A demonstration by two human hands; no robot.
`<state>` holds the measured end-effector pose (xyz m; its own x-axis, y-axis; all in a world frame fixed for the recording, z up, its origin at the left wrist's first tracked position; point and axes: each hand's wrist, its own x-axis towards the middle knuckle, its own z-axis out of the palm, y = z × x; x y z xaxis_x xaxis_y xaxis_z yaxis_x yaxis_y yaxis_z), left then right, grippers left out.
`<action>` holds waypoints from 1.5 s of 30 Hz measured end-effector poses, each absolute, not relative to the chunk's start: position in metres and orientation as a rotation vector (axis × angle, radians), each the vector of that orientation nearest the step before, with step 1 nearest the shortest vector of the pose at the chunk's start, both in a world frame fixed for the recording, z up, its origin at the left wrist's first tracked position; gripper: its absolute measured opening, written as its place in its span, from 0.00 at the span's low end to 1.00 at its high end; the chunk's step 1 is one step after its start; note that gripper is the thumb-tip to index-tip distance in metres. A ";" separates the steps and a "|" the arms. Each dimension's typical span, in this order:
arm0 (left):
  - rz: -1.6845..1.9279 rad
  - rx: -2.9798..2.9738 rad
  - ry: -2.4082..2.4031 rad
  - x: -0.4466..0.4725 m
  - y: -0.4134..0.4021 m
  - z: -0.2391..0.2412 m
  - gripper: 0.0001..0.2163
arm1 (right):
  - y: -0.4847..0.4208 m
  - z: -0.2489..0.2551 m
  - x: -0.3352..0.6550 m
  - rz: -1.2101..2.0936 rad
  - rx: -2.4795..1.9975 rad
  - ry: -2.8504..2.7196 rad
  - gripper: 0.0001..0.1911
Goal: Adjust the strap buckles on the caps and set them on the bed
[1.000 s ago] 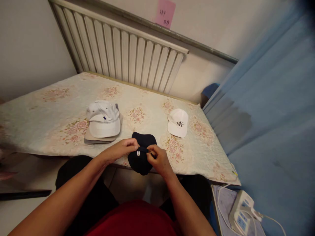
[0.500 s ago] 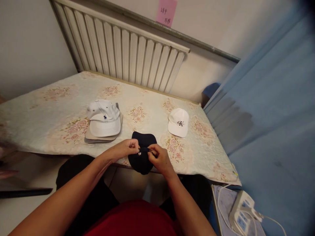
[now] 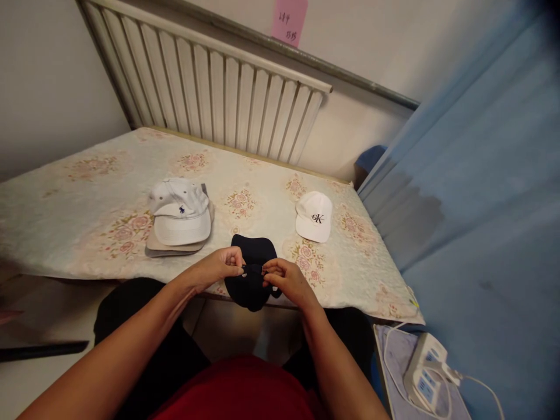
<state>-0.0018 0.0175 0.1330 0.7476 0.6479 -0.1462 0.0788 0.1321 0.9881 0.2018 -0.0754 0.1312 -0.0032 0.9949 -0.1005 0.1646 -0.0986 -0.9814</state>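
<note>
A black cap [image 3: 252, 249] rests at the front edge of the flower-patterned table cover, tilted over the edge towards me. My left hand [image 3: 222, 266] pinches its strap beside a small metal buckle at the left. On the other side, the fingertips of my right hand [image 3: 289, 280] are closed on the strap's right part; a small whitish piece shows just below them. Part of the strap is hidden by my fingers. To the left lies a stack of caps, topped by a white cap [image 3: 181, 219] with a dark horse-rider logo. A white cap with black "CK" letters [image 3: 314, 214] lies to the right.
The flowered cover [image 3: 245, 175] reaches back to a white radiator [image 3: 210, 87]. A blue curtain [image 3: 481, 192] hangs at the right. At the lower right, a power strip [image 3: 424, 373] with cables sits on a small stand. A blurred hand [image 3: 9, 315] shows at the left edge.
My right hand has shifted slightly at the strap, and a small whitish piece now shows under its fingers. My left hand keeps its pinch. The view has moved slightly.
</note>
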 end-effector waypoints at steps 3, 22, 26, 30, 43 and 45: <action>0.455 1.378 0.620 -0.003 0.019 0.131 0.08 | -0.074 0.129 0.207 1.276 -1.396 -1.291 0.05; 0.400 1.286 0.548 -0.004 0.019 0.125 0.10 | -0.070 0.128 0.207 1.289 -1.389 -1.348 0.08; 0.401 1.272 0.522 -0.004 0.019 0.125 0.10 | -0.069 0.126 0.207 1.270 -1.390 -1.359 0.08; 0.425 1.228 0.526 -0.004 0.020 0.124 0.10 | -0.069 0.127 0.206 1.297 -1.398 -1.350 0.08; 0.421 1.192 0.484 -0.007 0.020 0.125 0.10 | -0.066 0.121 0.205 1.471 -1.338 -1.332 0.08; 0.427 1.198 0.493 -0.008 0.020 0.124 0.10 | -0.066 0.120 0.205 1.505 -1.347 -1.282 0.08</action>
